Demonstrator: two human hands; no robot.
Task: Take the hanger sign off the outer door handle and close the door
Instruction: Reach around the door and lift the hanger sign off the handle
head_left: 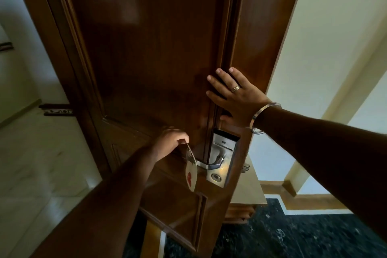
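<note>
While the left hand pinched one hanger sign at its top edge between closed fingers, the sign hung below them around the single lever handle. One door stood open, with the right hand flat against it, fingers spread, thumb above the lock plate. Red marking on the sign was unreadable

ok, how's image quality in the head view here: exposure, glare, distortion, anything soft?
Head view: wide-angle bend bows the dark brown wooden door and frame; the door and both forearms are underexposed against bright cream walls; a soft glare patch sits top left on the door; the silver metal lock plate catches a warm highlight; the white-and-red hanger sign, pinched by the left hand, is slightly blurred; the right hand is sharp.
</note>
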